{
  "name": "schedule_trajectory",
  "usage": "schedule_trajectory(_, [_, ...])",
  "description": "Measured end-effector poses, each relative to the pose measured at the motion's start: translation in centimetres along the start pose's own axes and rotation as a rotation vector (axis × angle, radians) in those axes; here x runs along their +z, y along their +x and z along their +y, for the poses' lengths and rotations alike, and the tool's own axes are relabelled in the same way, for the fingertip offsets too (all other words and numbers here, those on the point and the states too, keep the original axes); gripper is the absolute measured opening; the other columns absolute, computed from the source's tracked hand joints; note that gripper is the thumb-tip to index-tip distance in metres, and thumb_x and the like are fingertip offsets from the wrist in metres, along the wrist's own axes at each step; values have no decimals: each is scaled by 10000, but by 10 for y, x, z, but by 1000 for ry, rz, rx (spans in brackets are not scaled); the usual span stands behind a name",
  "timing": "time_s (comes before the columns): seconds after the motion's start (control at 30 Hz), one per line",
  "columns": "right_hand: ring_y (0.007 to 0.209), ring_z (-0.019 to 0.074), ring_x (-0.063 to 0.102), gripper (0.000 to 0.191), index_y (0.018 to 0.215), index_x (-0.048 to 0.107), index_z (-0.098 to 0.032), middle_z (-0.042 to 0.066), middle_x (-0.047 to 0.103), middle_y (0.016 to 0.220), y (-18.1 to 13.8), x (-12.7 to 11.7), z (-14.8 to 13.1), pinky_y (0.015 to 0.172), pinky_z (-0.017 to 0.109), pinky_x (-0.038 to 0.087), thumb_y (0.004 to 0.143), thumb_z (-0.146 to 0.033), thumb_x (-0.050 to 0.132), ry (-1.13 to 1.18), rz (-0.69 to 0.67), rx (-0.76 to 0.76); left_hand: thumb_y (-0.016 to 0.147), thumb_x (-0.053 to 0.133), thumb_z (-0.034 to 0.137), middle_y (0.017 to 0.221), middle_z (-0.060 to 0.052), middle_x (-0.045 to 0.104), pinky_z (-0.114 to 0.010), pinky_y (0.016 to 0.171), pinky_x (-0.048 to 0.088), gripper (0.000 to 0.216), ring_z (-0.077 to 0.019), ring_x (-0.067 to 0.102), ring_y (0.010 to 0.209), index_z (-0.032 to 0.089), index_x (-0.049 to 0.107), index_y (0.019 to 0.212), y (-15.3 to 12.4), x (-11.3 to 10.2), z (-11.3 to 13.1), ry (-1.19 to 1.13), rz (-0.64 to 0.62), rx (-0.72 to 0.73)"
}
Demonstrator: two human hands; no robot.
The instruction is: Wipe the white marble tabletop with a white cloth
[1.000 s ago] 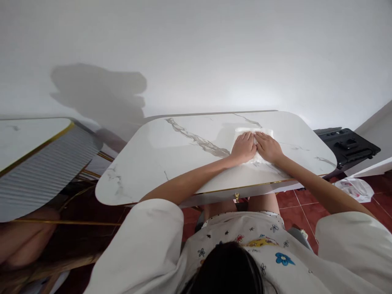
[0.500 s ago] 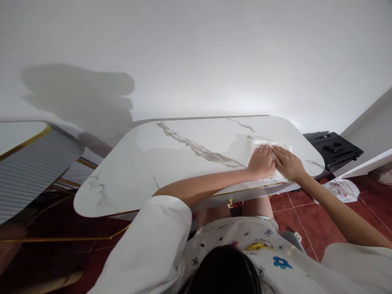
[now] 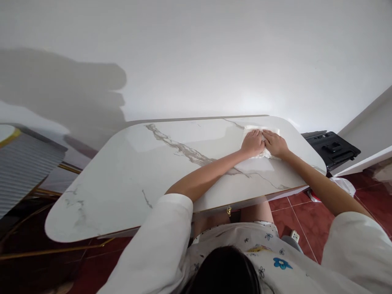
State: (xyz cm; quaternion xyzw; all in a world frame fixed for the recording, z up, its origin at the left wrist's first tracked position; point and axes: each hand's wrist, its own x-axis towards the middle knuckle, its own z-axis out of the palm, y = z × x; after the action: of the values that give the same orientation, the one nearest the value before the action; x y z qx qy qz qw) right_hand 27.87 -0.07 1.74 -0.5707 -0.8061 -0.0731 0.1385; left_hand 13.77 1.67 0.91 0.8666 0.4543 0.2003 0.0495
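A white cloth [image 3: 247, 131] lies bunched and partly spread on the right half of a white marble-patterned tabletop [image 3: 190, 179]. My left hand [image 3: 253, 143] presses on the cloth, its fingers bent over it. Beside it, my right hand [image 3: 275, 143] holds the cloth down as well, its fingertips close to those of the left. Both hands cover the middle of the cloth, so only its edges and a fold between the hands show.
A white wall [image 3: 196, 61] rises behind the table. On the left stands a ribbed grey cabinet [image 3: 27, 167] with gold trim. Past the table's right end is a black case [image 3: 333, 148], with a white plastic bag [image 3: 344, 185] on the red tiled floor [image 3: 312, 216].
Both hands and the cloth have slid away from me toward the tabletop's back edge and slightly left. The camera view has shifted a little, showing more of the table's near side.
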Motion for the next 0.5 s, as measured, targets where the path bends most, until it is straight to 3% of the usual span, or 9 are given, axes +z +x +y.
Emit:
schedule_trajectory(0.3, [1264,239,472,451,1306,529,-171,54,504,1403,79,23,-4,1032,390,413,903,-189,328,83,-11,-11,897,326,194,1407,-170,461,-367,1123,275,475,-250,379,1333,25,462,1320,41,-2,-65,51,62,-65])
schedule_trajectory(0.5, [1266,226,474,456,1316,530,-228,9,491,1416,116,34,11,1016,392,432,902,-209,339,152,-21,-8,896,322,188,1327,-163,527,-386,1078,321,431,-254,440,1262,58,501,1266,71,3,-87,103,105,-71])
